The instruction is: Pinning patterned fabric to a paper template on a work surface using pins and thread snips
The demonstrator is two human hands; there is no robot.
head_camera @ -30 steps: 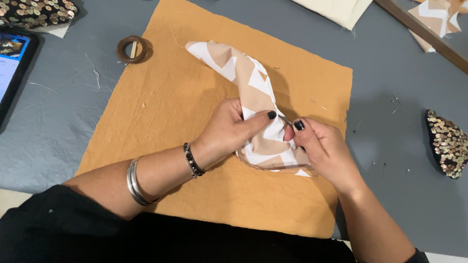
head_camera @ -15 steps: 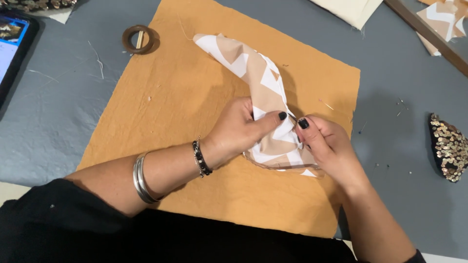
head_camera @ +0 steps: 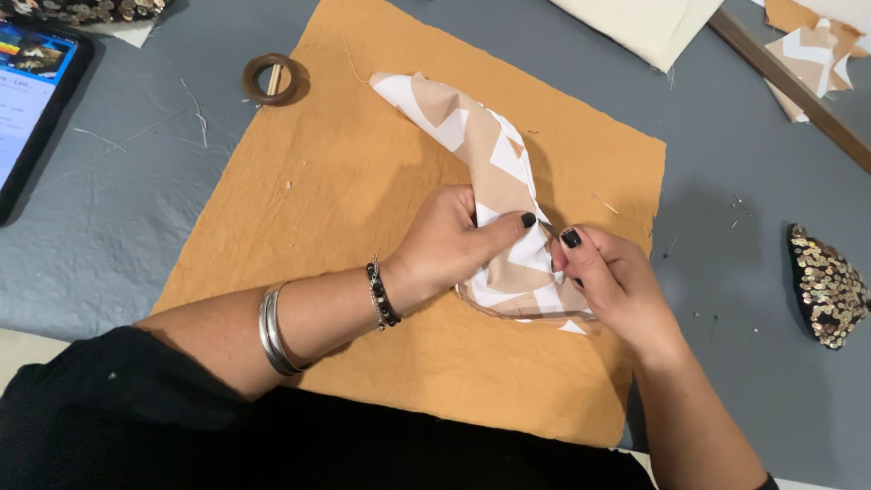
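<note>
A folded piece of white and tan zigzag-patterned fabric (head_camera: 472, 141) lies on a square of mustard-orange cloth (head_camera: 336, 191) spread over a grey surface. My left hand (head_camera: 449, 243) grips the near end of the patterned fabric, thumb pressed on top. My right hand (head_camera: 610, 279) pinches the same end from the right, fingertips meeting my left thumb. Both hands hold the fabric bunched up off the orange cloth. The far end of the fabric rests flat and points up-left. Whether a pin or needle sits between the fingers I cannot tell.
A brown ring (head_camera: 272, 79) lies at the orange cloth's far left corner. A tablet with a lit screen (head_camera: 32, 100) sits far left. A sequinned piece (head_camera: 827, 289) lies at right, cream fabric (head_camera: 649, 27) and more patterned scraps (head_camera: 807, 54) at the back. Small pins (head_camera: 737, 210) dot the grey surface.
The view has shifted slightly; both hands stay pinched on the patterned fabric's near end, with the fingertips drawn a little closer together.
</note>
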